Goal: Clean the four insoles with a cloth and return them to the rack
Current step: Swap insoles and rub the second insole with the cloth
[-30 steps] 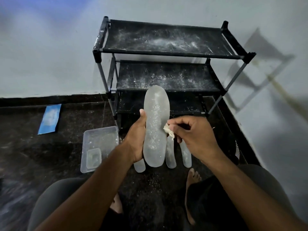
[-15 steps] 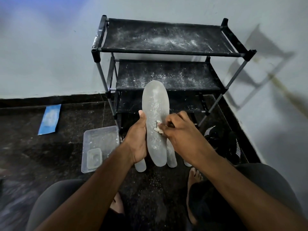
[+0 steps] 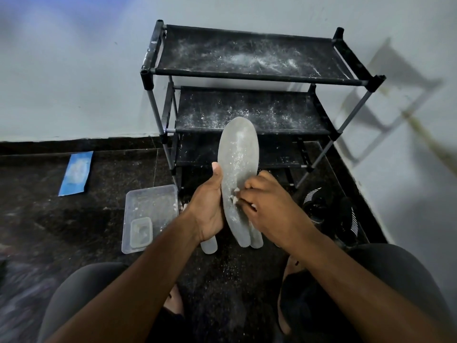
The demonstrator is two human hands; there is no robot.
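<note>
Fingers of left hand [image 3: 210,206] clamped the translucent insole [image 3: 238,174] at mid-length, upright before the shoe rack [image 3: 247,75]; right hand [image 3: 267,209] pinched a small cloth [image 3: 234,198] against it; insole judged light, flexible, dusty; edge grip suited.

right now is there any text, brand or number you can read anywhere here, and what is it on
None can be read.
Blue packet on the floor: pale print, too blurred to read.
Black shoes beside the rack: white stripes only, no legible brand.
Insole held in the left hand, wiped by the right hand: only white specks, no marking.
Clear plastic tray: no label visible.
</note>
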